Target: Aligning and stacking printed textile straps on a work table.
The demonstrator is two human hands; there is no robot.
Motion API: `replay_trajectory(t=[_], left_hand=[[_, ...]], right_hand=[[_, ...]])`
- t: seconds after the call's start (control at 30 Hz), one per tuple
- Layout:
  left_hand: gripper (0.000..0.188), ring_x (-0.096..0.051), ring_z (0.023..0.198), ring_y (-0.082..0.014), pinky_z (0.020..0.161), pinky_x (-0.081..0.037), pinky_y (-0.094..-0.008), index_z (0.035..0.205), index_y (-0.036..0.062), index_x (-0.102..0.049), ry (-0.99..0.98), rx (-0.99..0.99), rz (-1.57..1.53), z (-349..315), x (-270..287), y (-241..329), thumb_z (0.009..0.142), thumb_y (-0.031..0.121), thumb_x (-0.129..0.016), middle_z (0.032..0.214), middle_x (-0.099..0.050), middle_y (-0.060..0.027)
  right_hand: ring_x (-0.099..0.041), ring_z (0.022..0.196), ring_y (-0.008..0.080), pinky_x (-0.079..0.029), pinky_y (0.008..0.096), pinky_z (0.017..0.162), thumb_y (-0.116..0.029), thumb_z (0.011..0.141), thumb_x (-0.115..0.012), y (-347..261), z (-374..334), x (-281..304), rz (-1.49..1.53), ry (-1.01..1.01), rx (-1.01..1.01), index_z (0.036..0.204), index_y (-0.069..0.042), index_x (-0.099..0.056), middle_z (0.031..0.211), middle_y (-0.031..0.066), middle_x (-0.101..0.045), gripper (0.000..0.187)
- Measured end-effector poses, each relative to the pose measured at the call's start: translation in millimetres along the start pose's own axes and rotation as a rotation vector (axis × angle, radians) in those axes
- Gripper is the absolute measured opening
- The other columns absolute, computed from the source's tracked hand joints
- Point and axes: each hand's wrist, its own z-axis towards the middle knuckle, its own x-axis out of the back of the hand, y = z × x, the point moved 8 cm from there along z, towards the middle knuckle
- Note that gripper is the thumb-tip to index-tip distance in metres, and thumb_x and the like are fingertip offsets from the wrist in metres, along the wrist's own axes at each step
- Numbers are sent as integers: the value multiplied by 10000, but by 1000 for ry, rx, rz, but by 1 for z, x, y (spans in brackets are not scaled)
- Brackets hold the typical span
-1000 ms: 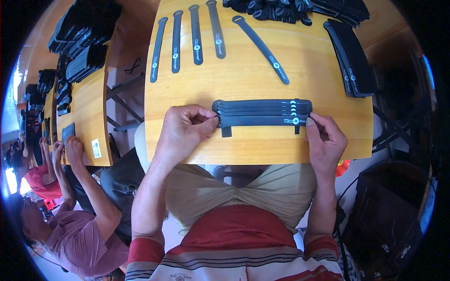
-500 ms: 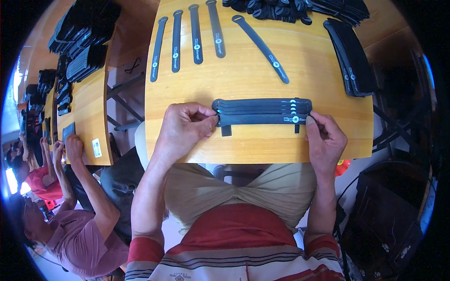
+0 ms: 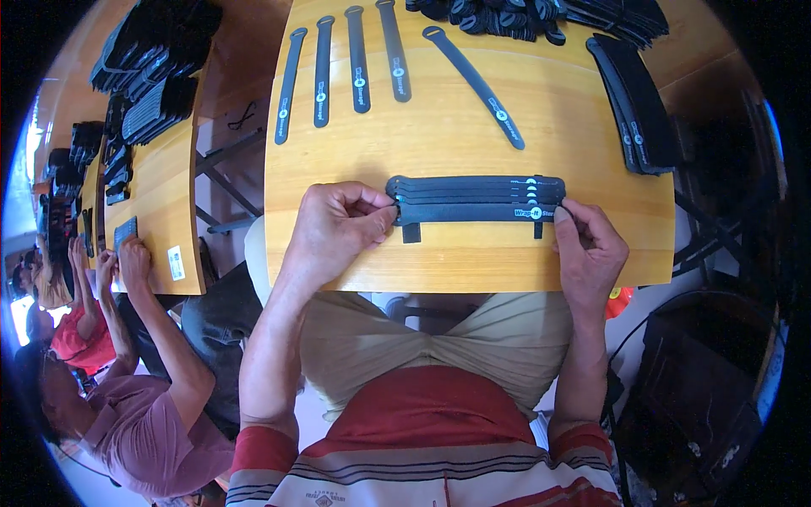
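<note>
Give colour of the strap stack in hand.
Strap stack: black, white print; best in head view.

Your left grip (image 3: 342, 221) hides the near left corner of the strap stack (image 3: 469, 196), which itself covers part of two black tabs (image 3: 411, 233). The picture's edge cuts off the far strap pile (image 3: 507, 20).

On the left, a co-worker (image 3: 160, 431) in a mauve shirt sat by a second wooden surface (image 3: 173, 203), which bore dark bundles (image 3: 160, 51) and a white label (image 3: 176, 263). A person in red (image 3: 80, 342) was beyond. Dark slanting legs (image 3: 226, 186) stood beside it. On the right, a thin cable (image 3: 629, 325) curved by a dark, boxy object (image 3: 688, 397).
</note>
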Motion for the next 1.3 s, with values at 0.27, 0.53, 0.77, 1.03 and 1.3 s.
replay_trajectory(t=[0.27, 0.53, 0.77, 1.03, 1.3], left_hand=[[77, -637, 651, -73, 603, -528, -218, 969, -52, -736, 10, -8, 20, 0, 0, -1, 921, 6, -751, 780, -720, -58], [66, -614, 648, -64, 595, -505, -219, 952, -56, -750, 36, 18, 10, 0, -2, 0, 903, -11, -749, 759, -714, -51], [60, -619, 644, -65, 594, -508, -215, 949, -56, -743, 47, 16, -35, -1, -2, -3, 903, -17, -743, 760, -710, -40], [58, -627, 640, -69, 594, -511, -212, 943, -62, -737, 44, 18, -56, 0, -1, -4, 901, -24, -745, 749, -704, -41], [63, -635, 645, -74, 605, -523, -215, 945, -67, -736, 48, -6, -16, 0, -1, -1, 904, -21, -749, 747, -705, -46]], right_hand=[[-616, 741, 84, -497, 230, 651, 0, 919, -732, 2, 1, 1, 9, 1, 19, 1052, 36, -738, 865, 53, -677, 138], [-624, 738, 84, -501, 233, 650, 12, 903, -739, 7, 0, 2, 30, 18, -6, 1037, 39, -735, 861, 55, -683, 137], [-641, 727, 95, -521, 251, 652, 10, 883, -759, 6, 0, 1, 19, 44, -8, 1012, 45, -733, 838, 73, -703, 136], [-651, 722, 114, -522, 259, 650, -2, 893, -748, -3, 0, 3, 26, 65, -6, 1003, 52, -738, 849, 94, -705, 123], [-640, 686, 87, -531, 213, 577, 13, 935, -721, -4, 2, 3, -82, 56, 98, 1026, 66, -743, 900, 75, -690, 108]])
